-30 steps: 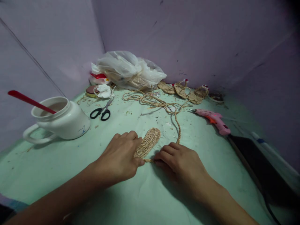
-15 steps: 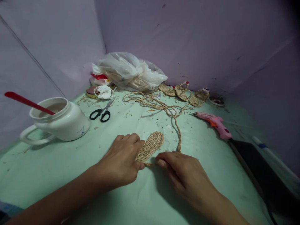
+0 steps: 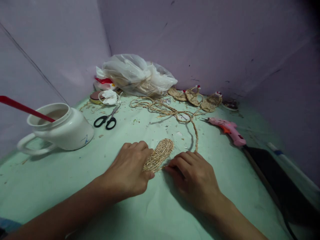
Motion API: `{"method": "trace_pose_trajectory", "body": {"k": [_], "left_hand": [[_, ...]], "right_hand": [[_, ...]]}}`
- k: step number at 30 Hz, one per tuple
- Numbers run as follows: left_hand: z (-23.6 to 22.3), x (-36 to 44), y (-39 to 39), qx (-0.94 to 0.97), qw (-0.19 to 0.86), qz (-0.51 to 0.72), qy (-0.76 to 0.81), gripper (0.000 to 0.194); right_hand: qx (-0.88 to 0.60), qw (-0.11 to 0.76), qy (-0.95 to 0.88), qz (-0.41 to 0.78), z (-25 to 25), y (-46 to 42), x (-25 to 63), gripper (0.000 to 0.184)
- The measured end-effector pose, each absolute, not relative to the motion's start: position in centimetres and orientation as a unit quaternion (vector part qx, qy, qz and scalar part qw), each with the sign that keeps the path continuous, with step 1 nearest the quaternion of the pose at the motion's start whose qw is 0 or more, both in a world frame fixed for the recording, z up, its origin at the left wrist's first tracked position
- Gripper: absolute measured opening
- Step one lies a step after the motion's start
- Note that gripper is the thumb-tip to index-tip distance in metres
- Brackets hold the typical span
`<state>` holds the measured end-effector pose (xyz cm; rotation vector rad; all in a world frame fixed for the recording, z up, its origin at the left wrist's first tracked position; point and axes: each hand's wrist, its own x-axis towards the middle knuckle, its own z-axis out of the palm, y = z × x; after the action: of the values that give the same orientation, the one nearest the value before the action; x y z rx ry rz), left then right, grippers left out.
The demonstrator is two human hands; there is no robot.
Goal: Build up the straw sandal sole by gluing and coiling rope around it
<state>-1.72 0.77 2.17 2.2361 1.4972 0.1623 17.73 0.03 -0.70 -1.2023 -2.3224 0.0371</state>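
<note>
A flat oval sole of coiled straw braid [image 3: 161, 152] lies on the green tabletop, its near left end covered by my left hand [image 3: 131, 168]. That hand is closed over the sole's edge, with the thumb at its lower end. To the right, my right hand [image 3: 193, 171] pinches the loose braided cord [image 3: 195, 136] close to the sole's lower right edge. From behind the right hand the cord runs up and away to a loose tangle of the same cord [image 3: 162, 108] at the back.
On the left stands a white mug [image 3: 72, 128] with a red stick [image 3: 27, 108]. Black-handled scissors [image 3: 106, 122] lie beside it. A pink glue gun [image 3: 228, 130] rests at right. Behind are a plastic bag [image 3: 140, 76] and small woven slippers [image 3: 210, 103].
My right hand has moved slightly up, bringing the cord nearer the sole's edge. The cord behind it has shifted right. My left hand stays on the sole.
</note>
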Motion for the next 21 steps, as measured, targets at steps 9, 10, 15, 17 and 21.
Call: {"method": "trace_pose_trajectory", "body": {"k": [9, 10, 15, 17, 21], "left_hand": [[2.3, -1.5, 0.8, 0.802, 0.231, 0.067, 0.546, 0.031], [2.3, -1.5, 0.8, 0.801, 0.232, 0.068, 0.548, 0.031], [2.3, -1.3, 1.0, 0.802, 0.215, 0.070, 0.553, 0.031], [2.2, -1.1, 0.8, 0.805, 0.198, 0.066, 0.555, 0.030], [2.1, -0.4, 0.4, 0.793, 0.171, 0.060, 0.581, 0.033]], "right_hand": [[-0.465, 0.299, -0.831, 0.053, -1.5, 0.2, 17.3, 0.018], [-0.466, 0.300, -0.831, 0.056, -1.5, 0.2, 17.3, 0.017], [-0.493, 0.300, -0.816, 0.025, -1.4, 0.3, 17.0, 0.014], [-0.495, 0.300, -0.815, 0.007, -1.4, 0.3, 16.9, 0.015], [-0.496, 0.295, -0.817, -0.001, -1.6, 0.3, 16.6, 0.016]]}}
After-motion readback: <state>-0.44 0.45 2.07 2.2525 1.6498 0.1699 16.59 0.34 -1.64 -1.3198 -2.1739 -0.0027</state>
